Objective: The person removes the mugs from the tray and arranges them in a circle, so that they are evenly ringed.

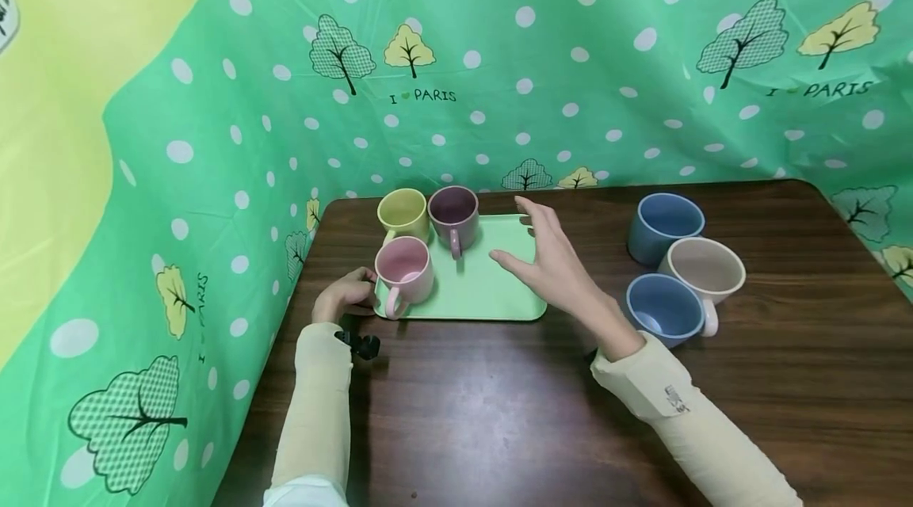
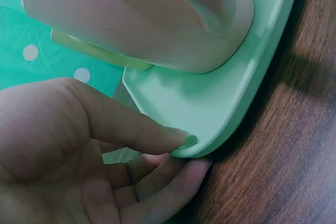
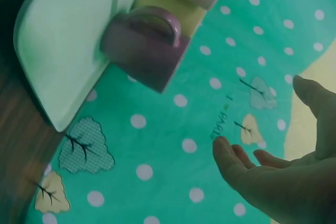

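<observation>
A light green tray lies on the dark wooden table, carrying three mugs. The yellow mug and the purple mug stand at its back left, and the pink mug stands at its front left. My left hand pinches the tray's left front corner; in the left wrist view the thumb lies on the rim and the fingers are beneath it. My right hand hovers over the tray's right side with thumb and fingers spread, holding nothing. The right wrist view shows that hand apart from the purple mug.
To the right on the table stand two blue mugs and a whitish mug, close together. A green, polka-dotted cloth with printed trees hangs behind the table and along its left side.
</observation>
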### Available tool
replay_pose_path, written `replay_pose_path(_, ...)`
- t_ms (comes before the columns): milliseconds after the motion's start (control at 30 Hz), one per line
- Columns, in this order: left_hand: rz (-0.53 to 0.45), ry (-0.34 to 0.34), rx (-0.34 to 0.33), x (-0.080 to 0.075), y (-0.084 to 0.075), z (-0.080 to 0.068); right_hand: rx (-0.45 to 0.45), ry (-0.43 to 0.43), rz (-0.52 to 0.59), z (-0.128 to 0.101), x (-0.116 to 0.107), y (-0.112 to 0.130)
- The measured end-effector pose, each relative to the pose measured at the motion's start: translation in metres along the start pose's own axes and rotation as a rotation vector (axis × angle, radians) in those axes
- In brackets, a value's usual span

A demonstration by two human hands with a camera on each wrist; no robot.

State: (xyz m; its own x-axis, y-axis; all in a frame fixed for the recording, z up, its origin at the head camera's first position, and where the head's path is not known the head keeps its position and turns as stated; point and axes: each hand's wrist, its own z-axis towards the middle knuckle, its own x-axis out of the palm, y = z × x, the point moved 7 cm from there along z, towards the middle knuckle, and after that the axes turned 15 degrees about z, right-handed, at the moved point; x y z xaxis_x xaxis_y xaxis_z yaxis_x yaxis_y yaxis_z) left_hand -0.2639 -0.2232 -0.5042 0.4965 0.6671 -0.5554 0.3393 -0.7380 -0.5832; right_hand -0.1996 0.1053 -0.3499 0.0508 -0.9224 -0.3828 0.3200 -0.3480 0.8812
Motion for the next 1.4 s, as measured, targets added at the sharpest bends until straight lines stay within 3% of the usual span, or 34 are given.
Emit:
replay_pose_path(400,-0.011,0.003,-0.01,0.002,0.002,0.002,-0.034,0.053,0.055,0.021,0.044,-0.019)
replay_pose_path(1400,0.007,-0.021,0.001,0.001,-0.002,-0.001,-0.007,0.2,0.06,0.032,0.127,-0.023)
